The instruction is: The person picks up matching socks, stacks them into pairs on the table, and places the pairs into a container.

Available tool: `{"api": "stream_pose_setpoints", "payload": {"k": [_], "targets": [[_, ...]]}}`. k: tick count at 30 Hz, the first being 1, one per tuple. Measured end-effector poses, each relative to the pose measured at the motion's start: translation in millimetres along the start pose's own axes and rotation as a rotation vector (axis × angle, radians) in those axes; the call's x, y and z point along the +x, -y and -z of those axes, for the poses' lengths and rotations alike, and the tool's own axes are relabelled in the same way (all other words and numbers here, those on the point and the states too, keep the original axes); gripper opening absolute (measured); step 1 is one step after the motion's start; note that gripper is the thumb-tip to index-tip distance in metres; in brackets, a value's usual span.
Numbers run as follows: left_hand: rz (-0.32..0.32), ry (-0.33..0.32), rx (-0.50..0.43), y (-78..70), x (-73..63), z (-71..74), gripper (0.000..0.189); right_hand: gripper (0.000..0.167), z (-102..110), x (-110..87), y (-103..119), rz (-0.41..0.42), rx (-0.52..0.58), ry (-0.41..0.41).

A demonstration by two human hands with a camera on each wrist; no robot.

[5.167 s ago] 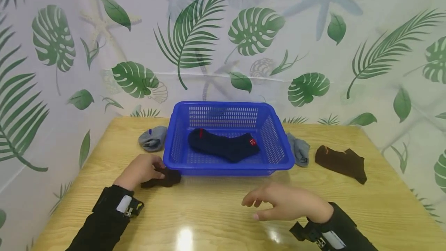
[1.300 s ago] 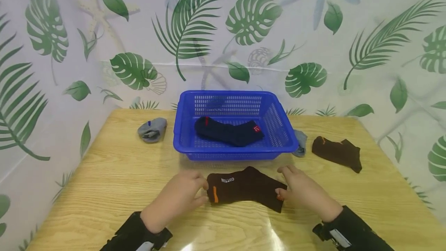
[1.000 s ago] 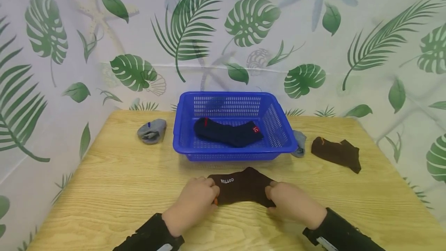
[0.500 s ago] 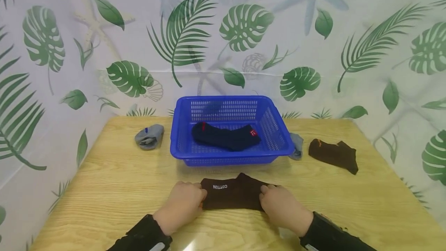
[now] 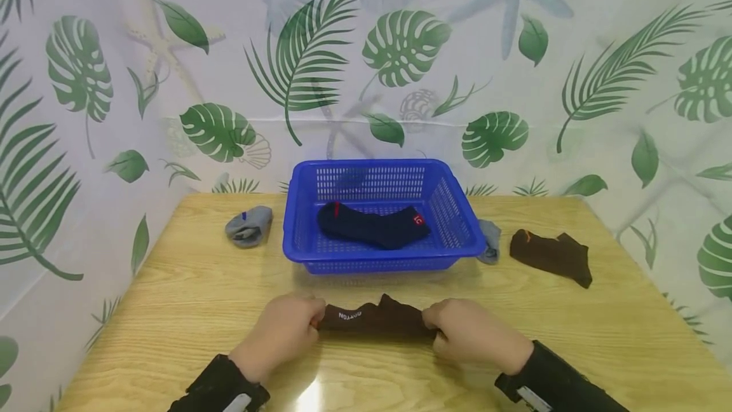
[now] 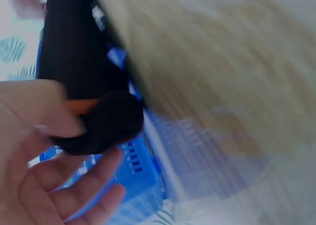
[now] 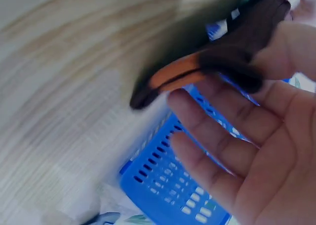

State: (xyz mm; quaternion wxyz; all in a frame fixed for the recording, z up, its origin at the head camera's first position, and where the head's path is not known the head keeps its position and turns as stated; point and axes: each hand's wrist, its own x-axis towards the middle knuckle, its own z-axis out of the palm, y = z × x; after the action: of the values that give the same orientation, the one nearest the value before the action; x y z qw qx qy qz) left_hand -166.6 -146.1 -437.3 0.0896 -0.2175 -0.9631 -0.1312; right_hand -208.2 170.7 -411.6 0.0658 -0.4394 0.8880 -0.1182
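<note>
Brown sock (image 5: 374,323) was pinched by left hand (image 5: 281,330) and right hand (image 5: 477,334), orange cuff patch (image 7: 173,70) was shown from right wrist only

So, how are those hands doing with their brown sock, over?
Left hand and right hand: gripping opposite ends. Brown sock: held between them. Obstructions: none seen; blue basket beyond.

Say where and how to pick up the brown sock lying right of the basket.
The brown sock is probably best pinched across its middle from above by the right hand, once free of the held sock: it lies flat, uncovered on the table, apart from the basket.
</note>
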Motion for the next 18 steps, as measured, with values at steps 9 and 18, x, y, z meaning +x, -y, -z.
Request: {"api": "stream_pose_setpoints", "payload": {"k": [9, 18], "targets": [[0.309, -0.08, -0.685, 14.8, -4.4, 18.5, 0.018, 0.009, 20.1, 0.0, -6.8, -0.161, 0.628, -0.113], [0.348, 0.023, -0.567, 25.2, 0.9, 7.1, 0.034, 0.025, -3.4, 14.9, -31.6, -0.435, 1.059, -0.062]]}}
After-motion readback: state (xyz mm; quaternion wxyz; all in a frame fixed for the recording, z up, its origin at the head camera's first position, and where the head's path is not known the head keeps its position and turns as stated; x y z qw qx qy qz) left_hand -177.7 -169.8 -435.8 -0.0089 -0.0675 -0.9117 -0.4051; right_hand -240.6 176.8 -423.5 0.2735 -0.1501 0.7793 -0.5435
